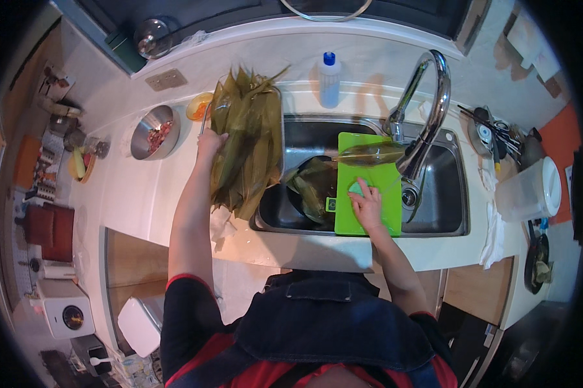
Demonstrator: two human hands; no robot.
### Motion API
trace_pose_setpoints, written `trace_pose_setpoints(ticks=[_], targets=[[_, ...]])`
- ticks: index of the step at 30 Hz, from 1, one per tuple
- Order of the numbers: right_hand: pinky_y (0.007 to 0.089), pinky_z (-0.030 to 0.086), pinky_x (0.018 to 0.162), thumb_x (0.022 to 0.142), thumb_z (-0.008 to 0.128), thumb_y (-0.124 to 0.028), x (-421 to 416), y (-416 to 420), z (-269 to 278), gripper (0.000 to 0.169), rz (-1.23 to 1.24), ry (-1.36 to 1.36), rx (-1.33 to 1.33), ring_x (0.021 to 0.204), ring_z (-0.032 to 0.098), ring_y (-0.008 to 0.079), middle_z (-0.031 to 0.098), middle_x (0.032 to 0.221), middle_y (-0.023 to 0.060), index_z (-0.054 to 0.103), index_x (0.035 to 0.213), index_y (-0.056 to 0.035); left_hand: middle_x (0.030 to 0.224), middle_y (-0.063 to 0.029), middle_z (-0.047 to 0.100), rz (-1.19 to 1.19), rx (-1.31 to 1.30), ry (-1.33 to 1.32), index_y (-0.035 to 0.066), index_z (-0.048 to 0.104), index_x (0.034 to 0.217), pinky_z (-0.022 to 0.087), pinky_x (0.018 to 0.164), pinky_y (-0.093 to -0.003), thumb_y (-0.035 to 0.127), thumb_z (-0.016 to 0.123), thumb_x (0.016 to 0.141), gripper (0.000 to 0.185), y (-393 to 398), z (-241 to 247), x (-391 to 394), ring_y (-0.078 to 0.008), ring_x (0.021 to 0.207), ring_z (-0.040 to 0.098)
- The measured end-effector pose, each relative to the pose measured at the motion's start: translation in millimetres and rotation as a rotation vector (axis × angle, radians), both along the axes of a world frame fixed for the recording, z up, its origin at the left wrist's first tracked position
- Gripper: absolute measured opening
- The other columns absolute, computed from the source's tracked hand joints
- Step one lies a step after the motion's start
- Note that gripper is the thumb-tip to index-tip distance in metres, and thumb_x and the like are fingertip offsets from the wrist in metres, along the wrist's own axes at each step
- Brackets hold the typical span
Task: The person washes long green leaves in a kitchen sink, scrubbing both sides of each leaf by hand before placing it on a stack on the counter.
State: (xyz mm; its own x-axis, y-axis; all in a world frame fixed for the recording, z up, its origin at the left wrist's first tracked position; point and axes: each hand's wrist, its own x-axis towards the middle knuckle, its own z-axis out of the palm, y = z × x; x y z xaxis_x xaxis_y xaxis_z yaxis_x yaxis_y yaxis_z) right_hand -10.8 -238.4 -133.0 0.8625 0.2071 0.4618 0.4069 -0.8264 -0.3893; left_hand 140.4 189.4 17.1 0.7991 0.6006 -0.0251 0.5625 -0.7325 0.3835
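Note:
At the left edge of a metal-rimmed tray heaped with long green leaves (247, 150), my left hand (213, 144) grips the side. My right hand (368, 203) rests over a light-green scrubbing pad (356, 188) on a bright green cutting board (344, 218). The board lies across the double sink (310, 126). One wet leaf (371, 154) stretches across the board's far part, partly behind the faucet head. More leaves (313, 189) sit in a dark round vessel in the left basin.
A chrome faucet (439, 97) arches over the right basin. Behind the sink stands a blue-capped bottle (329, 82). To the left are a steel bowl of diced meat (163, 131) and a small yellow bowl (194, 109). A lidded plastic container (526, 191) stands at the right.

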Motion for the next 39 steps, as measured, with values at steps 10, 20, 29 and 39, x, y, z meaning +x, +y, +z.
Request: trace_pose_setpoints(ticks=[10,20,29,39], targets=[[0.0383,0.039,0.077,0.066,0.061,-0.01,1.8,-1.9,4.3,0.031,0.013,-0.025,-0.015,0.091,0.046,0.0273,0.045,0.129,0.005,0.068,0.093,-0.023,0.094,-0.0173,0.062,-0.857,-0.373,-0.305,0.004,0.062,0.097,0.045,0.084,-0.039,0.016,0.069,0.069,0.031,-210.2,-60.3,-24.8,-0.0312,0.094,0.057],[0.0377,0.039,0.077,0.071,0.06,-0.01,2.3,-0.7,-3.1,0.055,-0.066,-0.031,-0.091,0.089,0.047,0.0272,0.046,0.128,0.0096,0.049,0.124,-0.0208,0.077,-0.0156,0.064,-0.546,-0.407,-0.107,0.005,0.066,0.081,0.048,0.068,-0.0389,0.025,0.068,0.073,0.022,-275.9,-172.9,-24.1,-0.0301,0.076,0.062],[0.0412,0.039,0.085,0.072,0.058,-0.002,7.1,-27.5,-1.8,0.036,-0.442,-0.236,0.601,0.094,0.05,0.0335,0.055,0.115,0.0145,0.05,0.107,-0.0027,0.066,-0.0123,0.063,-0.654,-0.742,-0.066,0.001,0.063,0.079,0.047,0.05,-0.0305,0.014,0.062,0.08,0.013,-238.0,-157.8,-128.8,-0.0192,0.054,0.062],[0.0401,0.044,0.078,0.074,0.061,-0.007,-6.4,-4.1,14.2,0.019,-0.031,0.446,0.61,0.09,0.053,0.0308,0.056,0.107,0.0129,0.056,0.093,-0.0058,0.068,-0.0042,0.06,-0.459,-0.941,-0.029,0.0,0.062,0.086,0.046,0.049,-0.024,-0.003,0.061,0.07,0.017,-227.1,-169.9,-119.1,-0.0112,0.053,0.057]])
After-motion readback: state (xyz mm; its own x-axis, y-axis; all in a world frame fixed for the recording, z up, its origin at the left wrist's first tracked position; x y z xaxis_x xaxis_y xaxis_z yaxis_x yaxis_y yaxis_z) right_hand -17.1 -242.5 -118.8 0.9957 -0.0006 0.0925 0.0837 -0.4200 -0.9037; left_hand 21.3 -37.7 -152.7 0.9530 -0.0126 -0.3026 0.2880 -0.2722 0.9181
